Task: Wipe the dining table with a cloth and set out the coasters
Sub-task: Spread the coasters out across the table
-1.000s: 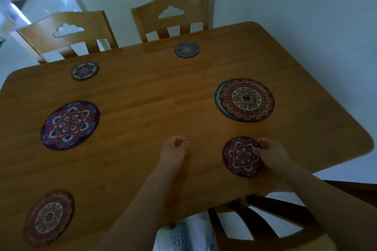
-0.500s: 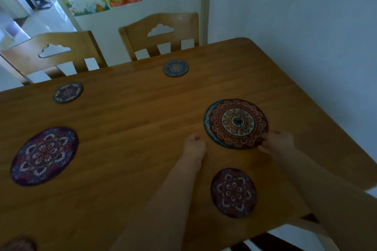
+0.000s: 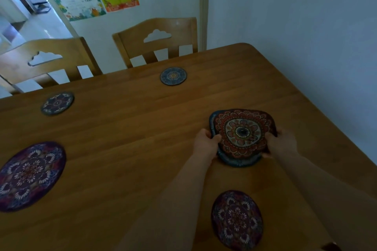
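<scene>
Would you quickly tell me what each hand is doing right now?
Left hand: grips the red coaster's left edge.
Right hand: grips its right edge.

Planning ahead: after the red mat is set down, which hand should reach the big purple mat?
Left. Both hands grip the red mat, but the left hand sits nearer the big purple mat; the right hand would likely cross over.

**Hands and arms: both on one mat**

Left hand (image 3: 206, 142): right of frame centre, fingers curled round the left edge of the red mandala mat (image 3: 242, 134).
Right hand (image 3: 282, 143): grips the mat's opposite edge.
Forearms: bare, outstretched. The left rises from bottom centre, the right from the lower right corner.
</scene>
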{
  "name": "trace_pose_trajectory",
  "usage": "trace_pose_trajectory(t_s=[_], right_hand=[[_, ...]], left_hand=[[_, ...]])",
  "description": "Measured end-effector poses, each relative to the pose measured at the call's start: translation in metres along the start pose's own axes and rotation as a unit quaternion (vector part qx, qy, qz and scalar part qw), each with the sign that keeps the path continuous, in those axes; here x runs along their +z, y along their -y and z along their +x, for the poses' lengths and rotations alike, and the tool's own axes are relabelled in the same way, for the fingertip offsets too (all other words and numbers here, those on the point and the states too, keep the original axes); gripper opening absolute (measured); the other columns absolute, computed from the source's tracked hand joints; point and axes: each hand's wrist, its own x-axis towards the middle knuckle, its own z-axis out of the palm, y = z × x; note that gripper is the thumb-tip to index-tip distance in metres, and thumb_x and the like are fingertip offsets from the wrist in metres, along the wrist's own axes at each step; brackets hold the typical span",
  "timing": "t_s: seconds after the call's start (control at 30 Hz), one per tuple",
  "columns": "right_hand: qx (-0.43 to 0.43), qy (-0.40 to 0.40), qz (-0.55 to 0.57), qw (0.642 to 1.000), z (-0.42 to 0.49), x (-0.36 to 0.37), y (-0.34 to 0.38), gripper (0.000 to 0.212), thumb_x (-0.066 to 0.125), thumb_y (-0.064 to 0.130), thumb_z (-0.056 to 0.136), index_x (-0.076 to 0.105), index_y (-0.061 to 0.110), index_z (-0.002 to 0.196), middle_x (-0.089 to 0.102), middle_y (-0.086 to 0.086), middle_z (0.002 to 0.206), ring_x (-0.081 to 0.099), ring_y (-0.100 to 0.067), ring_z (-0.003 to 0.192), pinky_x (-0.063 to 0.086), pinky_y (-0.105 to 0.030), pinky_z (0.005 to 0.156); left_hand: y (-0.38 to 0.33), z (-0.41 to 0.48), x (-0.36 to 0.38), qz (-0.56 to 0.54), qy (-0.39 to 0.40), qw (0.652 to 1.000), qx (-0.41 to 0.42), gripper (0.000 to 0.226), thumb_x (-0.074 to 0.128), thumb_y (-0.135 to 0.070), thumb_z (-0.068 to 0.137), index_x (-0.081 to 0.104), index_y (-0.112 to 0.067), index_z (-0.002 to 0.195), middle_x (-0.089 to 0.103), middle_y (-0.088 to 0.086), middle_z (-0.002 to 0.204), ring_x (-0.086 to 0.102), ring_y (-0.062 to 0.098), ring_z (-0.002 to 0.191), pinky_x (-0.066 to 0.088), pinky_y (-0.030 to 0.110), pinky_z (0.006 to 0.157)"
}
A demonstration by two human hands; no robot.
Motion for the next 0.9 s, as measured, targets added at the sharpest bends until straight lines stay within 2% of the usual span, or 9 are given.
trace_pose_trajectory(t_s=[0.07, 0.13, 0.2, 0.33, 0.43, 0.5, 0.73, 0.83, 0.9], right_hand=[[-0.005, -0.027, 0.052, 0.998, -0.001, -0.003, 0.007, 0.027, 0.050, 0.011, 0.101, 0.054, 0.001, 0.125, 0.061, -0.016, 0.106, 0.062, -0.031, 0.071, 0.051, -0.026, 0.036], [0.003, -0.026, 0.109, 0.994, -0.007, -0.002, 0.015, 0.019, 0.050, 0.007, 0.100, 0.057, 0.001, 0.116, 0.059, -0.014, 0.084, 0.059, -0.029, 0.060, 0.046, -0.021, 0.031], [0.023, -0.012, 0.159, 0.987, -0.015, 0.005, 0.021, 0.018, 0.050, 0.005, 0.100, 0.056, 0.001, 0.116, 0.058, -0.015, 0.077, 0.057, -0.027, 0.057, 0.045, -0.019, 0.031], [0.069, 0.055, 0.228, 0.970, -0.028, 0.042, 0.029, 0.025, 0.047, 0.002, 0.100, 0.051, 0.003, 0.125, 0.060, -0.018, 0.091, 0.060, -0.028, 0.063, 0.050, -0.024, 0.037], [0.091, 0.102, 0.251, 0.958, -0.036, 0.077, 0.036, 0.033, 0.044, 0.001, 0.100, 0.047, 0.004, 0.134, 0.060, -0.020, 0.112, 0.065, -0.030, 0.073, 0.052, -0.031, 0.049], [0.094, 0.122, 0.262, 0.953, -0.041, 0.099, 0.043, 0.036, 0.043, 0.001, 0.100, 0.045, 0.006, 0.136, 0.059, -0.021, 0.120, 0.066, -0.030, 0.076, 0.053, -0.032, 0.051], [0.127, 0.127, 0.270, 0.946, -0.058, 0.150, 0.056, 0.033, 0.042, 0.002, 0.101, 0.047, 0.011, 0.133, 0.061, -0.016, 0.102, 0.066, -0.028, 0.073, 0.052, -0.031, 0.050], [0.161, 0.107, 0.248, 0.949, -0.061, 0.161, 0.051, 0.050, 0.048, 0.003, 0.099, 0.035, 0.013, 0.146, 0.055, -0.019, 0.110, 0.065, -0.031, 0.075, 0.054, -0.035, 0.057], [0.163, 0.099, 0.236, 0.953, -0.064, 0.164, 0.050, 0.050, 0.050, -0.001, 0.097, 0.035, 0.011, 0.144, 0.052, -0.019, 0.115, 0.064, -0.033, 0.083, 0.055, -0.036, 0.063]], left_hand=[[0.000, 0.000, -0.006, -0.044, 0.003, 0.999, -0.004, 0.011, 0.055, -0.020, 0.099, 0.049, -0.013, 0.106, 0.057, 0.003, 0.097, 0.060, 0.016, 0.079, 0.061, 0.043, 0.072], [0.005, 0.003, -0.020, -0.038, -0.033, 0.998, 0.023, 0.003, 0.052, -0.017, 0.100, 0.049, -0.019, 0.100, 0.060, 0.003, 0.100, 0.063, 0.019, 0.085, 0.061, 0.046, 0.074], [0.010, 0.007, -0.040, -0.034, -0.069, 0.996, 0.048, 0.008, 0.051, -0.015, 0.100, 0.050, -0.022, 0.101, 0.063, 0.004, 0.109, 0.065, 0.021, 0.092, 0.061, 0.047, 0.076], [0.021, 0.011, -0.100, -0.105, -0.147, 0.983, 0.032, 0.028, 0.047, -0.009, 0.102, 0.050, -0.018, 0.128, 0.059, 0.003, 0.121, 0.061, 0.021, 0.095, 0.060, 0.042, 0.075], [0.029, 0.012, -0.147, -0.159, -0.202, 0.966, 0.009, 0.035, 0.044, -0.004, 0.102, 0.048, -0.016, 0.135, 0.056, 0.009, 0.129, 0.059, 0.025, 0.101, 0.059, 0.041, 0.074], [0.035, 0.010, -0.173, -0.203, -0.232, 0.951, 0.000, 0.040, 0.043, 0.000, 0.101, 0.046, -0.016, 0.138, 0.053, 0.011, 0.134, 0.058, 0.029, 0.110, 0.058, 0.039, 0.074], [0.060, 0.009, -0.239, -0.313, -0.304, 0.899, -0.039, 0.051, 0.044, 0.011, 0.097, 0.041, -0.014, 0.142, 0.051, 0.016, 0.140, 0.055, 0.037, 0.121, 0.056, 0.041, 0.076], [0.068, 0.011, -0.251, -0.342, -0.297, 0.890, -0.060, 0.056, 0.045, 0.011, 0.097, 0.036, -0.013, 0.146, 0.050, 0.018, 0.141, 0.055, 0.038, 0.122, 0.055, 0.042, 0.077], [0.070, 0.012, -0.255, -0.343, -0.292, 0.890, -0.074, 0.055, 0.046, 0.009, 0.097, 0.037, -0.013, 0.147, 0.052, 0.019, 0.139, 0.056, 0.038, 0.120, 0.056, 0.040, 0.072]])
